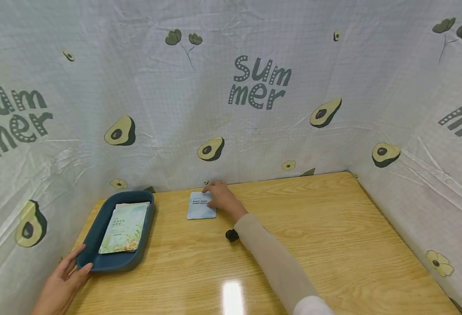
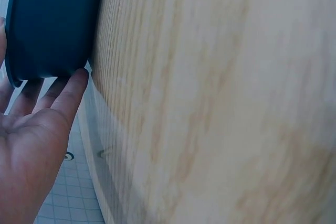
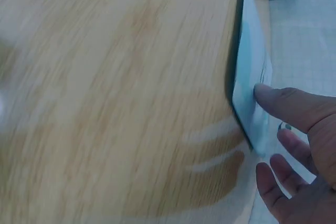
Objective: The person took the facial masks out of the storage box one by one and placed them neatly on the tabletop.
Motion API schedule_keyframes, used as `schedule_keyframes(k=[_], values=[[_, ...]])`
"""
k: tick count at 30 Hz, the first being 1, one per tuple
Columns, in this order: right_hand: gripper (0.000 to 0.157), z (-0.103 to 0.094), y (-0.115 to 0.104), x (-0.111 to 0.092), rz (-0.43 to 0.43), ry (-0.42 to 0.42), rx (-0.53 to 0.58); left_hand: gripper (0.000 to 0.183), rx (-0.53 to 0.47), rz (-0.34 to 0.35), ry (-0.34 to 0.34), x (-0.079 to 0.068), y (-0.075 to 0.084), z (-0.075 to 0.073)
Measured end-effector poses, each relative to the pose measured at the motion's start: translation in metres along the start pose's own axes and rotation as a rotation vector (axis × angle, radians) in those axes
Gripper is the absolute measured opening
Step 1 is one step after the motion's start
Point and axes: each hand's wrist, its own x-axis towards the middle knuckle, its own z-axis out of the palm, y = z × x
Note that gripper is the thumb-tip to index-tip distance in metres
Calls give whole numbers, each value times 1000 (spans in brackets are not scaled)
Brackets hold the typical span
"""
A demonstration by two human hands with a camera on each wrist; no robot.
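Observation:
A flat light-blue sachet point(image 1: 199, 210) with dark print lies on the wooden table near the back edge. The thumb of my right hand point(image 1: 221, 197) touches its printed face point(image 3: 252, 66); the other visible fingers spread past its edge, apart from it. To the left stands a dark blue tray point(image 1: 149, 227), with a pale green floral sachet point(image 1: 122, 227) on top of a small stack inside. My left hand point(image 1: 63, 278) holds the tray's near left corner. In the left wrist view its fingers reach along the outer wall point(image 2: 55, 24), with the fingertips partly hidden.
A small black object point(image 1: 232, 235) sits beside the right sleeve point(image 1: 274, 258), partly covered by it. White cloth point(image 1: 254, 144) printed with avocados hangs behind the wooden table point(image 1: 333, 227) and at both sides.

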Motion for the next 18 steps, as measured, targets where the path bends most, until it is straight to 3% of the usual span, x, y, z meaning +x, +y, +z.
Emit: schedule_keyframes(k=[4, 11, 18], values=[[43, 2, -3, 3, -60, 5, 57, 88, -1, 1, 0, -3, 3, 2], [43, 3, -7, 6, -157, -7, 275, 91, 60, -26, 12, -1, 3, 1], [42, -2, -13, 5, -213, -12, 324, 96, 78, -59, 9, 0, 5, -1]])
